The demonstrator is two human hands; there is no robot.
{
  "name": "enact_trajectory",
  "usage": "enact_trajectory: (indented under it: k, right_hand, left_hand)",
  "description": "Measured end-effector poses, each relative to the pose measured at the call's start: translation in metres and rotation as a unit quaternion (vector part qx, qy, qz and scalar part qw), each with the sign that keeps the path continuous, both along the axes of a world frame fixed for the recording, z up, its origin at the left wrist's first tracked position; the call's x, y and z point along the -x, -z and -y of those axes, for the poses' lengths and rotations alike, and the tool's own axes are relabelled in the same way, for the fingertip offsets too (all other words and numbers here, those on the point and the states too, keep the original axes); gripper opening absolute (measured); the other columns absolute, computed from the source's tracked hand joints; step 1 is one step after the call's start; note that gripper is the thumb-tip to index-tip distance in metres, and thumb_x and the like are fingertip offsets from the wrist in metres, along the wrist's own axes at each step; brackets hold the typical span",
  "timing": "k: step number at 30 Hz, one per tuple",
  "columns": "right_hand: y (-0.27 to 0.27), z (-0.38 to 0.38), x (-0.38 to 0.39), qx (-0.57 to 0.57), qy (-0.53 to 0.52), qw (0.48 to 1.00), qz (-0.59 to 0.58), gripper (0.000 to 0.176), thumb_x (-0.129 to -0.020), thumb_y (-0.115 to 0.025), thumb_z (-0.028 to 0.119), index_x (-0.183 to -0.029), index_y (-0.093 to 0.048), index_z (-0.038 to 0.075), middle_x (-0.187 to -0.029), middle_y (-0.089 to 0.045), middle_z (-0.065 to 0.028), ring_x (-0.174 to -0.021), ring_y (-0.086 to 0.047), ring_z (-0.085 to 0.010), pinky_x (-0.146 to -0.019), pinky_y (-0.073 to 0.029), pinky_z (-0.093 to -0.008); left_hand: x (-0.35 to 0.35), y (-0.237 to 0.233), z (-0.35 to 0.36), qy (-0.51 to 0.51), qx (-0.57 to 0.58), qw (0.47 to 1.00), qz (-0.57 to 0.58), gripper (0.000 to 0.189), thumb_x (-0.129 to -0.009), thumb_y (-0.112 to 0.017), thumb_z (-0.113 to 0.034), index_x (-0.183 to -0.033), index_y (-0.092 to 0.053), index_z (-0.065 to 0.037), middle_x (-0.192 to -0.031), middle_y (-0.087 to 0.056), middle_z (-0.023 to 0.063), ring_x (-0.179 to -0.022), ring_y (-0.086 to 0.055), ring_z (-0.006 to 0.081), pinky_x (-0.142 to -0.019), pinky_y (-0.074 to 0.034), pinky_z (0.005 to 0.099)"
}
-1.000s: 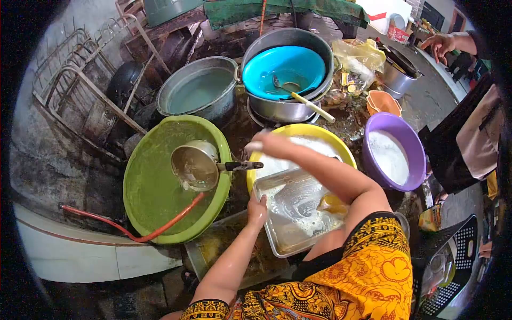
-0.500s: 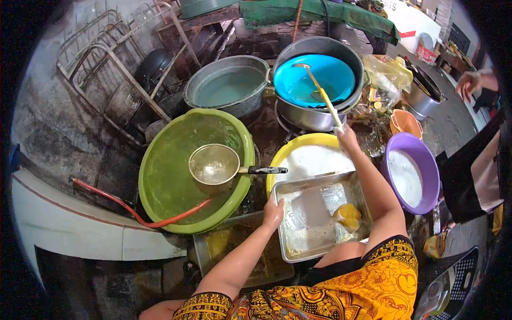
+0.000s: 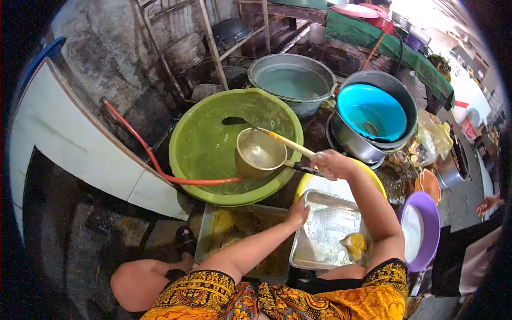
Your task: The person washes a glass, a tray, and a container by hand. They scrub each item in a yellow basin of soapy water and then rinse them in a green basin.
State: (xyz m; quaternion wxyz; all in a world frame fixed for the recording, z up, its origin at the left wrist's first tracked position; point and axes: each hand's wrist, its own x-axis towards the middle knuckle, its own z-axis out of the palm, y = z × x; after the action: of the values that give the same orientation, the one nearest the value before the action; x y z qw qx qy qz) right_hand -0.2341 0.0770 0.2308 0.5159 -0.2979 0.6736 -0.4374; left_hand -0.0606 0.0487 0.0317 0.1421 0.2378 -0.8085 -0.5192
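Note:
My right hand is wrapped round the yellow handle of a long ladle, whose dark head is over the water in the green basin. A metal dipper pot with a black handle sits in that basin, its handle passing just under my right hand. With my left hand I grip the left rim of a metal tray, tilted against my lap. Inside the tray lies a yellow sponge or cloth. Behind the tray is a yellow basin of suds.
A red hose runs into the green basin. Farther back stand a grey pot of water and a blue basin in a large pot. A purple basin is at the right, near another person's hand.
The ladle has moved left with my right hand, from the blue basin to over the green basin. The view has turned left. Less liquid shows in the metal tray.

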Motion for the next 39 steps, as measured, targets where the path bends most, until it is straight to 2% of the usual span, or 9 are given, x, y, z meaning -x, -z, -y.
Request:
enact_trajectory:
  k: [4,7,14,18,22,25,31,35,39]
  right_hand:
    - [0.009,0.08,0.021,-0.092,-0.253,0.87,-0.413,0.022,-0.082,-0.048,0.017,-0.09,-0.061,0.002,-0.066,-0.061,-0.0125,-0.054,-0.06,-0.0203,-0.046,-0.046,-0.0338]
    - [0.032,0.14,0.002,-0.152,-0.157,0.78,-0.586,0.029,-0.077,-0.051,0.019,-0.101,-0.06,0.005,-0.081,-0.065,-0.0128,-0.079,-0.065,-0.0264,-0.067,-0.051,-0.0392]
    - [0.136,0.221,0.023,-0.188,-0.136,0.818,-0.526,0.039,-0.083,-0.046,0.03,-0.117,-0.054,0.012,-0.115,-0.054,-0.0129,-0.109,-0.051,-0.029,-0.09,-0.039,-0.0443]
    - [0.099,0.205,-0.004,-0.276,-0.134,0.823,-0.478,0.044,-0.086,-0.042,0.034,-0.124,-0.052,0.015,-0.134,-0.043,-0.0111,-0.125,-0.04,-0.0277,-0.101,-0.031,-0.0436]
    - [0.159,0.227,0.024,-0.238,-0.14,0.844,-0.459,0.04,-0.083,-0.049,0.032,-0.118,-0.057,0.015,-0.13,-0.048,-0.01,-0.118,-0.048,-0.0252,-0.094,-0.039,-0.0421]
    - [0.127,0.222,0.001,-0.264,-0.11,0.775,-0.564,0.037,-0.08,-0.053,0.028,-0.112,-0.061,0.011,-0.122,-0.055,-0.0109,-0.109,-0.055,-0.0249,-0.087,-0.046,-0.0409]
    - [0.087,0.208,-0.035,-0.176,-0.19,0.744,-0.616,0.02,-0.079,-0.052,0.018,-0.092,-0.066,0.011,-0.1,-0.064,-0.0115,-0.101,-0.059,-0.0263,-0.078,-0.046,-0.0392]
    - [0.056,0.174,-0.023,-0.036,-0.121,0.358,-0.925,0.004,-0.076,-0.052,0.017,-0.079,-0.055,0.015,-0.071,-0.053,-0.0022,-0.073,-0.052,-0.02,-0.067,-0.034,-0.0361]
    - [-0.014,0.087,0.009,-0.077,-0.039,0.456,-0.886,0.004,-0.075,-0.052,0.017,-0.078,-0.054,0.014,-0.077,-0.05,-0.0033,-0.079,-0.049,-0.0186,-0.07,-0.035,-0.0349]
  left_hand:
    - [-0.005,-0.031,0.005,0.05,-0.09,0.994,0.039,0.05,-0.085,-0.052,-0.019,-0.127,-0.037,0.001,-0.119,-0.049,0.0262,-0.108,-0.049,0.0398,-0.093,-0.038,0.0417]
    - [-0.005,-0.031,0.004,0.03,-0.091,0.995,0.039,0.048,-0.083,-0.05,-0.019,-0.128,-0.039,-0.005,-0.11,-0.055,0.0249,-0.102,-0.053,0.0405,-0.088,-0.041,0.0439]
    - [0.031,0.082,-0.015,-0.008,-0.201,0.978,-0.063,0.05,-0.087,-0.048,-0.021,-0.132,-0.034,-0.005,-0.113,-0.053,0.0267,-0.103,-0.052,0.0412,-0.088,-0.041,0.0437]
    - [0.01,-0.011,0.004,0.069,-0.195,0.972,0.114,0.046,-0.087,-0.048,-0.021,-0.128,-0.037,-0.003,-0.111,-0.055,0.0258,-0.103,-0.052,0.0403,-0.087,-0.042,0.0436]
    - [0.02,0.041,-0.012,-0.003,-0.122,0.993,-0.002,0.043,-0.088,-0.047,-0.022,-0.127,-0.039,-0.003,-0.11,-0.055,0.0258,-0.102,-0.053,0.0394,-0.086,-0.041,0.0433]
    - [0.026,0.068,-0.018,0.067,-0.374,0.914,-0.139,0.044,-0.089,-0.048,-0.023,-0.127,-0.039,-0.003,-0.108,-0.056,0.0258,-0.104,-0.053,0.0376,-0.086,-0.041,0.0426]
    - [0.011,0.02,-0.005,0.041,-0.081,0.996,-0.002,0.05,-0.086,-0.052,-0.019,-0.129,-0.036,0.0,-0.119,-0.05,0.0261,-0.111,-0.048,0.0373,-0.093,-0.038,0.0399]
    - [0.0,-0.01,0.003,0.045,-0.097,0.994,-0.033,0.052,-0.084,-0.051,-0.015,-0.132,-0.034,-0.003,-0.12,-0.049,0.0263,-0.111,-0.048,0.0381,-0.093,-0.038,0.0406]
    - [-0.007,-0.053,0.011,0.071,-0.11,0.989,0.071,0.051,-0.084,-0.048,-0.017,-0.133,-0.034,-0.006,-0.116,-0.052,0.0247,-0.105,-0.051,0.0399,-0.09,-0.039,0.0433]
